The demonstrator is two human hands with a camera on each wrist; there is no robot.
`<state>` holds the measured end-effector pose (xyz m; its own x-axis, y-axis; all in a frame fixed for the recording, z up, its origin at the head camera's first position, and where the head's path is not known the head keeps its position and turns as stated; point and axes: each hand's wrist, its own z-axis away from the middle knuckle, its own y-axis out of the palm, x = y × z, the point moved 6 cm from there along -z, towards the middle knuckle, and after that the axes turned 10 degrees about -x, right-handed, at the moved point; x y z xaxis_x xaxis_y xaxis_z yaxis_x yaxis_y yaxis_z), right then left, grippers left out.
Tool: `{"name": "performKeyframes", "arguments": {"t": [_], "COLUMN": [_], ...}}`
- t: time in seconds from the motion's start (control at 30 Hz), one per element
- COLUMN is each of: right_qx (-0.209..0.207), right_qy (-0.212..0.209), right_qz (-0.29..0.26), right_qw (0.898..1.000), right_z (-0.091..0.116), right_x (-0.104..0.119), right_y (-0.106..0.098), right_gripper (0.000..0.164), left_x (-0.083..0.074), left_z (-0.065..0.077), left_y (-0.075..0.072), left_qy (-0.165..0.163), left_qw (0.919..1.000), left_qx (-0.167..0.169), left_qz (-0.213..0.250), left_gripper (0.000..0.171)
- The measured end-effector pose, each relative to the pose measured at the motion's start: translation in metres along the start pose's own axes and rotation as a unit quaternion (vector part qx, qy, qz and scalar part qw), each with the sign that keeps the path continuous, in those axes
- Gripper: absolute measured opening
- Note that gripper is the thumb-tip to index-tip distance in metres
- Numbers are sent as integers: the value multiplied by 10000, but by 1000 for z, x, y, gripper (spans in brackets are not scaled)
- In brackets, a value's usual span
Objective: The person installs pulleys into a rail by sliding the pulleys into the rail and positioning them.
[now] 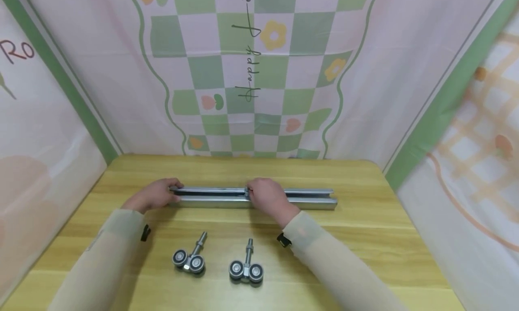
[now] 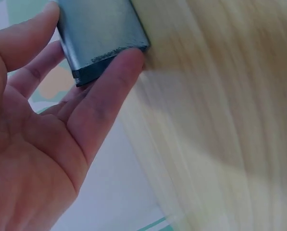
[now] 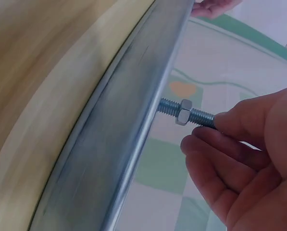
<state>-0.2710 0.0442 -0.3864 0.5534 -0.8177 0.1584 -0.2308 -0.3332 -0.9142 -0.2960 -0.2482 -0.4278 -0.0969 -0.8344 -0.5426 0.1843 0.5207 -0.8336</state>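
Observation:
A long metal channel rail [image 1: 219, 203] lies crosswise on the table, its slot facing up. My left hand [image 1: 156, 195] holds the rail's left end; in the left wrist view the thumb and fingers [image 2: 109, 91] sit on either side of that end. Near the middle of the rail, my right hand [image 1: 269, 197] pinches a threaded bolt [image 3: 201, 117] between thumb and fingertips. The bolt stands out of the slot and carries a hex nut [image 3: 184, 112] partway along. Whatever the bolt joins inside the rail is hidden.
Two roller trolleys lie on the wooden table [image 1: 344, 252] in front of the rail: one left [image 1: 188, 262], one nearer the middle [image 1: 246, 271]. Each has wheels and a threaded bolt pointing away. A patterned curtain [image 1: 239, 76] hangs behind the table, with more cloth at both sides.

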Motion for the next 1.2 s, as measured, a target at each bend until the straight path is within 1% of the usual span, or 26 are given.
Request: {"name": "performKeyframes", "arguments": {"t": [0.23, 0.37, 0.5, 0.63, 0.87, 0.93, 1.0, 1.13, 1.2], "right_qx": [166, 161, 254, 369, 504, 574, 650, 750, 769], "right_qy": [-307, -515, -594, -620, -680, -683, -690, -741, -820], "right_qz": [-1, -40, -95, -164, -212, -272, -310, -384, -351], "right_qw": [9994, 9985, 9979, 9973, 9962, 9956, 9950, 9937, 9930], "right_z": [-12, -17, -20, -24, -32, -34, -37, -42, -44], "right_x": [21, 34, 45, 54, 68, 73, 78, 88, 95], "right_y": [10, 15, 21, 27, 32, 36, 40, 48, 51], "right_gripper": [12, 9, 20, 26, 27, 29, 34, 48, 52], "left_x": [5, 5, 6, 6, 5, 4, 4, 3, 2], "left_z": [1, 1, 1, 0, 0, 1, 1, 1, 0], "left_y": [0, 0, 0, 1, 0, -1, -1, -1, 0], "left_qy": [-26, -68, -124, -164, -233, -189, -256, -264, -230], "left_qw": [9998, 9998, 9998, 9998, 9997, 9998, 9996, 9996, 9996], "left_qx": [-18, -30, -39, -67, -73, -53, -33, -2, 10], "left_qz": [215, 208, 122, 50, 55, 41, 92, 118, 137], "left_gripper": [41, 40, 39, 39, 40, 41, 40, 41, 40]}}
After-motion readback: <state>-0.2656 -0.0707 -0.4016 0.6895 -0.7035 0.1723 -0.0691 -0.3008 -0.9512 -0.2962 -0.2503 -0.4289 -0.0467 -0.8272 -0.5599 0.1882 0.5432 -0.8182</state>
